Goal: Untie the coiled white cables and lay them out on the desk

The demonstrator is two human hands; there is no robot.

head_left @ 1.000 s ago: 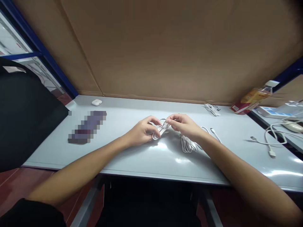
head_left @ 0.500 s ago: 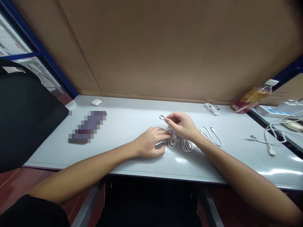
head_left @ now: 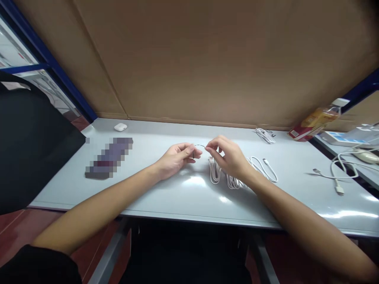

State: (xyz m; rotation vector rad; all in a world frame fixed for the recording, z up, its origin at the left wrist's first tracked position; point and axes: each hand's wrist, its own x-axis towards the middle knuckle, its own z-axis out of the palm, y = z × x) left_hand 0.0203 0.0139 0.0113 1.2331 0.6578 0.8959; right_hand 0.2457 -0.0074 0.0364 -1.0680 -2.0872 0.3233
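Observation:
A thin black twist tie point(head_left: 200, 145) stretches between my two hands, a little above the desk. My left hand point(head_left: 175, 158) pinches one end of it between thumb and fingers. My right hand point(head_left: 226, 154) grips the other end with thumb and forefinger. Just below the right hand lies a coiled white cable point(head_left: 214, 173) with its plug at the top. A second coiled white cable point(head_left: 234, 182) is beside it, partly covered by my right wrist. Beyond that wrist a looser white cable point(head_left: 268, 169) rests on the desk.
At the back stands a brown partition point(head_left: 189, 71). A white earbud case point(head_left: 120, 127) and a blurred-out dark object point(head_left: 109, 159) lie on the left. To the right are a bundled white cable point(head_left: 265, 135), a tilted drink bottle point(head_left: 315, 123) and a loose cable point(head_left: 337, 177) trailing over the desk edge.
My left hand has left the coiled cable, moved up and left, and taken one end of the twist tie. The tie has gone from a small loop to a drawn-out strand.

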